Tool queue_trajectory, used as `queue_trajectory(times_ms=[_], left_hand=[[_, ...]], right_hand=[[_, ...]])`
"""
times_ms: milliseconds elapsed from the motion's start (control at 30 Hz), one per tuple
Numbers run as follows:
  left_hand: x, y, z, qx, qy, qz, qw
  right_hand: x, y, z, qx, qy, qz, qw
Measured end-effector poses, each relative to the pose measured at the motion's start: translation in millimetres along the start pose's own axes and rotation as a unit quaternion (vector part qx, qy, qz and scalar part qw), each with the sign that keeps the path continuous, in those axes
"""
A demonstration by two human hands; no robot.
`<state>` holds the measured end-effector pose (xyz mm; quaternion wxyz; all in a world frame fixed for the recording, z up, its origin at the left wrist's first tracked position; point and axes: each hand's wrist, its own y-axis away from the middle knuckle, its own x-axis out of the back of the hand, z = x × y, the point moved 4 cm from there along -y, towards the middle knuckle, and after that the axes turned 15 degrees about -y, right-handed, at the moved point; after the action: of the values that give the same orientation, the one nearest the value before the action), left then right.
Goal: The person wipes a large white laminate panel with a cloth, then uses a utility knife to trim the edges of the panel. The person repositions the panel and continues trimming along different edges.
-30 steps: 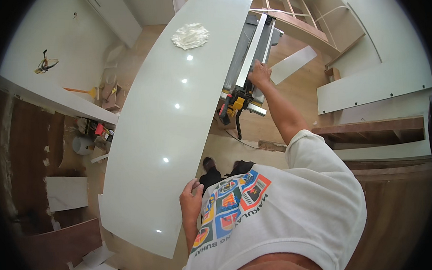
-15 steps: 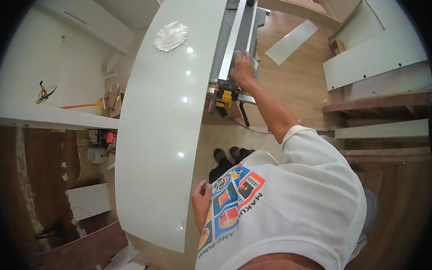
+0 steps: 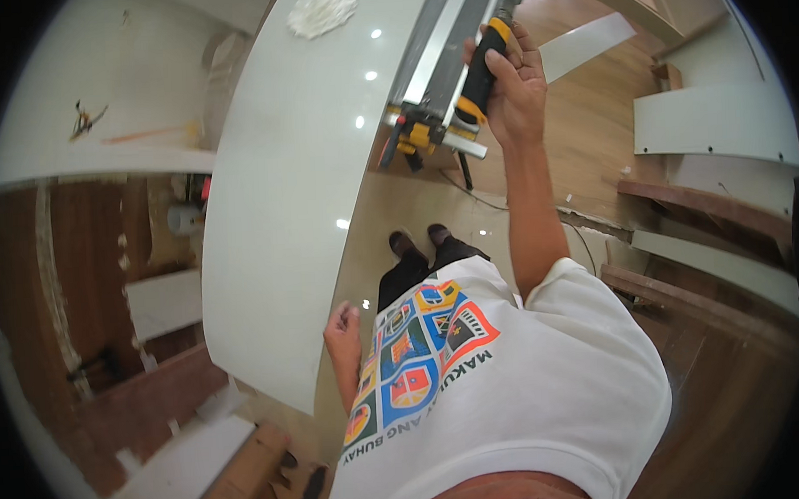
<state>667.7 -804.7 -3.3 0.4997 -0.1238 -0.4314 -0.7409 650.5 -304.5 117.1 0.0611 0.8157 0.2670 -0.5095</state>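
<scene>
My right hand (image 3: 515,88) is closed around a thick black and yellow handle (image 3: 483,72) of a tool, raised above the floor. A grey metal part (image 3: 511,8) extends from its far end; I cannot tell what kind of tool it is, nor whether it joins the machine below. Behind it is a long grey bench machine (image 3: 437,52) with silver rails and yellow and black parts at its near end. My left hand (image 3: 342,328) hangs by the shirt, fingers loosely bent and holding nothing, beside the edge of a long white panel (image 3: 290,192).
A crumpled whitish patch (image 3: 322,10) lies on the panel's far end. On the wood floor to the right are a loose white strip (image 3: 591,45), white boards (image 3: 715,124) and brown planks (image 3: 710,209). A cable (image 3: 473,188) runs along the floor near my feet.
My right hand has come up from the machine's rail with the black and yellow handle in it. The view has shifted, and my left hand still hangs by the panel.
</scene>
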Motion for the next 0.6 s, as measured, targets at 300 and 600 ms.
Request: queue_trajectory(times_ms=[300, 600], left_hand=[[65.1, 40.0, -82.9, 0.070, -0.047, 0.166, 0.983], [196.6, 63.1, -335.7, 0.207, -0.140, 0.400, 0.882]], right_hand=[[50.6, 232.6, 140.3, -0.473, 0.275, -0.025, 0.836], [52.1, 368.6, 220.6, -0.375, 0.173, 0.163, 0.896]])
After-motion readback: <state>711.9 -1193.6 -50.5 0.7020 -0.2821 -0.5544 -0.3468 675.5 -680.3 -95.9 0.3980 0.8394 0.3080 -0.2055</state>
